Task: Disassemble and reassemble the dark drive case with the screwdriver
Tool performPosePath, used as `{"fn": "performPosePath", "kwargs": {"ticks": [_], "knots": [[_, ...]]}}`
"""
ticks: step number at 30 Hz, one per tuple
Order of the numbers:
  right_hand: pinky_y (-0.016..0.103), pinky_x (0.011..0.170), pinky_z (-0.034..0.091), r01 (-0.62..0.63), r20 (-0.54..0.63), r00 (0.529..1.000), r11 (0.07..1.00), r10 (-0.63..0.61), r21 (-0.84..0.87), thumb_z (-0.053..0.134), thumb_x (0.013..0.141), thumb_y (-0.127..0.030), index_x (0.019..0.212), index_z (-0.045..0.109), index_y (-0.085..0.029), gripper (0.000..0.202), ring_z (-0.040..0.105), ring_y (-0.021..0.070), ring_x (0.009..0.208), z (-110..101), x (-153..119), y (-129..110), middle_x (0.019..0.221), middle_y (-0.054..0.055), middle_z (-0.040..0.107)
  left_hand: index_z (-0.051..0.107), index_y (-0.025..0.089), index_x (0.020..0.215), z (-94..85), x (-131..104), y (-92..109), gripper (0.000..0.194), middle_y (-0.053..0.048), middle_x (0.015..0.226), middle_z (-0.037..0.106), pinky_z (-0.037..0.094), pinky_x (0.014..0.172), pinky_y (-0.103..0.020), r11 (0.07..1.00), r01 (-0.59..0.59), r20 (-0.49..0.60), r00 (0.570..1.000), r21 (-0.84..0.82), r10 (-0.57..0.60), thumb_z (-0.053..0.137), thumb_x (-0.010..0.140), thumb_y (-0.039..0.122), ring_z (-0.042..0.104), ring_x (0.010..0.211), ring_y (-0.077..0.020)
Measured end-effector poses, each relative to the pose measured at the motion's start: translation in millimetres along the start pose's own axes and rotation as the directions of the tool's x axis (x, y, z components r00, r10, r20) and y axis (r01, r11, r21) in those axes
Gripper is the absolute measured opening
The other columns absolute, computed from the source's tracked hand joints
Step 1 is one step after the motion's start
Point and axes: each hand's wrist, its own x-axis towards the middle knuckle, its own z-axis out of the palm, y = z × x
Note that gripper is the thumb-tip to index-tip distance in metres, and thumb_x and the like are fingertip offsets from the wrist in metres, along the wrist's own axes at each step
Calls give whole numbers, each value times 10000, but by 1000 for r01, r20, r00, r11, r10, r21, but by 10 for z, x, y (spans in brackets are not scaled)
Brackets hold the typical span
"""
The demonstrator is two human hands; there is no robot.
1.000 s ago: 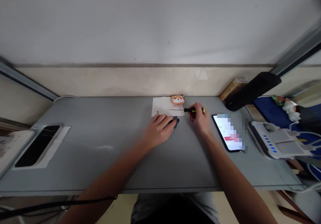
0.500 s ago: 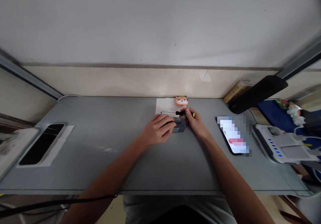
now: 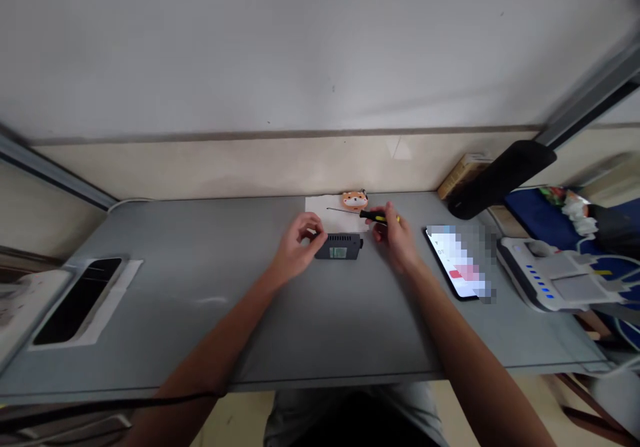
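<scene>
A small dark grey box [image 3: 351,251] with a row of vent slots and a greenish label stands on the table in front of me. My left hand [image 3: 299,243] pinches its left end between thumb and fingers. In my right hand [image 3: 396,237] is a screwdriver [image 3: 373,217] with a black and yellow handle. Its thin shaft points left, over a white sheet of paper [image 3: 320,205] behind the box. The tip is clear of the box. At the paper's far right edge lies an orange animal-faced case [image 3: 355,200].
A lit phone [image 3: 453,267] lies right of my right arm, beside a white power strip [image 3: 543,273]. A black cylinder [image 3: 500,180] leans near a small box [image 3: 463,173] at the back right. Far left, a dark phone [image 3: 80,300] rests on white paper.
My left hand has shifted left along the grey box, uncovering its label. The screwdriver in my right hand has moved up and away from the box. The view has shifted slightly.
</scene>
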Motion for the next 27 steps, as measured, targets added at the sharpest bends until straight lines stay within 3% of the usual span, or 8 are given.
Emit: {"fn": "performPosePath", "kwargs": {"ticks": [3, 9, 15, 20, 24, 27], "knots": [[265, 433, 288, 8, -77, 997, 999, -4, 53, 660, 675, -850, 831, 660, -221, 648, 419, 87, 460, -53, 18, -52, 701, 11, 662, 609, 217, 940, 4, 40, -74, 204, -38, 946, 674, 552, 778, -298, 988, 116, 19, 993, -102, -114, 662, 898, 410, 656, 843, -164], [278, 431, 296, 10, -136, 991, 999, -2, 51, 666, 689, -825, 834, 658, -226, 617, 422, 97, 459, -214, 93, -28, 702, 16, 665, 654, 227, 1053, -113, 28, -71, 238, -46, 1028, 709, 553, 800, -315, 999, 25, 220, 975, 37, -32, 731, 869, 356, 667, 917, -186], [284, 433, 303, 55, -180, 982, 998, -50, 24, 633, 718, -824, 830, 652, -233, 602, 427, 101, 452, -341, 148, -30, 678, 9, 654, 672, 205, 1020, -76, 30, -108, 217, -35, 931, 715, 563, 740, -297, 996, 88, 193, 977, -1, -86, 690, 903, 387, 680, 843, -174], [285, 429, 279, 55, -179, 982, 998, -55, -8, 646, 688, -837, 809, 650, -221, 628, 417, 98, 438, -335, 147, -65, 657, 12, 646, 693, 205, 993, 34, -9, -132, 239, -38, 929, 737, 572, 733, -317, 990, 115, 231, 964, 87, -132, 627, 946, 430, 695, 834, -191], [287, 424, 278, 71, -162, 984, 997, -75, -36, 636, 705, -834, 789, 654, -218, 622, 411, 98, 435, -325, 145, -71, 658, 20, 654, 705, 206, 980, 34, -29, -147, 208, -47, 940, 726, 586, 813, -354, 983, 66, 224, 969, 173, -105, 617, 962, 394, 700, 890, -205], [282, 428, 295, 89, -162, 982, 995, -93, -35, 653, 705, -819, 777, 666, -216, 607, 413, 99, 438, -325, 140, -78, 643, 22, 653, 691, 221, 1089, -58, -41, -91, 208, -62, 1049, 714, 584, 880, -374, 980, 8, 306, 949, 197, -70, 632, 961, 374, 698, 998, -218]]}}
